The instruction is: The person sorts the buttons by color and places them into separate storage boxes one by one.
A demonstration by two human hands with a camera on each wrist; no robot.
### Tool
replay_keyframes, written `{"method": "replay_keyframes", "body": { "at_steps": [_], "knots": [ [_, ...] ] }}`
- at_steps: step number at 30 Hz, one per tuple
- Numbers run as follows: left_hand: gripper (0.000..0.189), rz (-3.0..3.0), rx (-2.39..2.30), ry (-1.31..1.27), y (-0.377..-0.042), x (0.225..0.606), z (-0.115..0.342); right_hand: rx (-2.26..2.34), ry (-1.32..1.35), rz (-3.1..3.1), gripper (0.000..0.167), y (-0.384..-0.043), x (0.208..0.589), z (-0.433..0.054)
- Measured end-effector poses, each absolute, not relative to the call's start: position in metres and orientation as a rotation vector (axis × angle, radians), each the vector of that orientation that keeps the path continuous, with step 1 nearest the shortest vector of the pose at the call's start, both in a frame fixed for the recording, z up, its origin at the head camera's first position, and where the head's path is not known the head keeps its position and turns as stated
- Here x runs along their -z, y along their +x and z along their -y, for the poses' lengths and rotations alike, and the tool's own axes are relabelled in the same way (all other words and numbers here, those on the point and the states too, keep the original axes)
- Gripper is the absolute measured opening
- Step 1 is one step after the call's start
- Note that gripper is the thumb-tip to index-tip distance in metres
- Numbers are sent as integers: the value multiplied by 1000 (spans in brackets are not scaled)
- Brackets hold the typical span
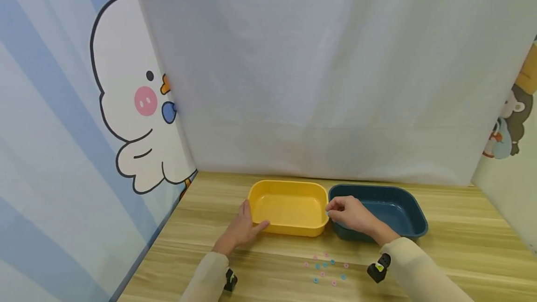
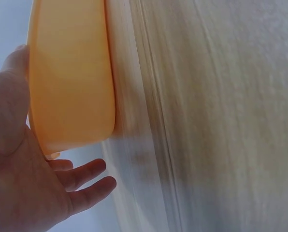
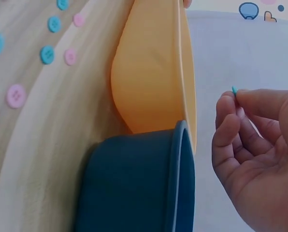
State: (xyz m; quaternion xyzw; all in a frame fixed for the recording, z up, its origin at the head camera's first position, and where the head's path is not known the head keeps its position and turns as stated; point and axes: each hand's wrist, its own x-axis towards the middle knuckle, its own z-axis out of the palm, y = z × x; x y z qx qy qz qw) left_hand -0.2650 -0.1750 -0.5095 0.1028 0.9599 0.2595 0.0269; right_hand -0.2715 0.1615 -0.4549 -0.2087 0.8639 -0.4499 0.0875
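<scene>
A small blue button [image 3: 234,90] is pinched between the thumb and fingertips of my right hand [image 1: 350,213]. That hand is above the place where the yellow tub [image 1: 289,230] and the dark blue tub [image 1: 379,190] stand side by side. At the yellow tub's near left corner, my left hand [image 1: 241,228] holds the rim, its thumb along the front and its fingers by the left side. In the left wrist view two of its fingers [image 2: 93,193] stick out past the tub's wall. Several loose pink buttons [image 3: 16,96] and blue buttons [image 3: 47,54] lie on the table in front of the tubs.
Both tubs stand on a wood-grain table [image 1: 457,232]. Behind its far edge hangs a pale curtain [image 1: 314,83]. To the left is a striped wall cloth [image 1: 54,153] with a cartoon duck [image 1: 126,59]. Dark wrist cameras [image 1: 379,268] sit at both sleeves.
</scene>
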Motion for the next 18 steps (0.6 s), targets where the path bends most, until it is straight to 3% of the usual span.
{"method": "replay_keyframes", "body": {
  "at_steps": [18],
  "knots": [
    [99,-2940,-906,306,-264,509,175,1269,-528,-2649,14,-295,456,-146]
  ]
}}
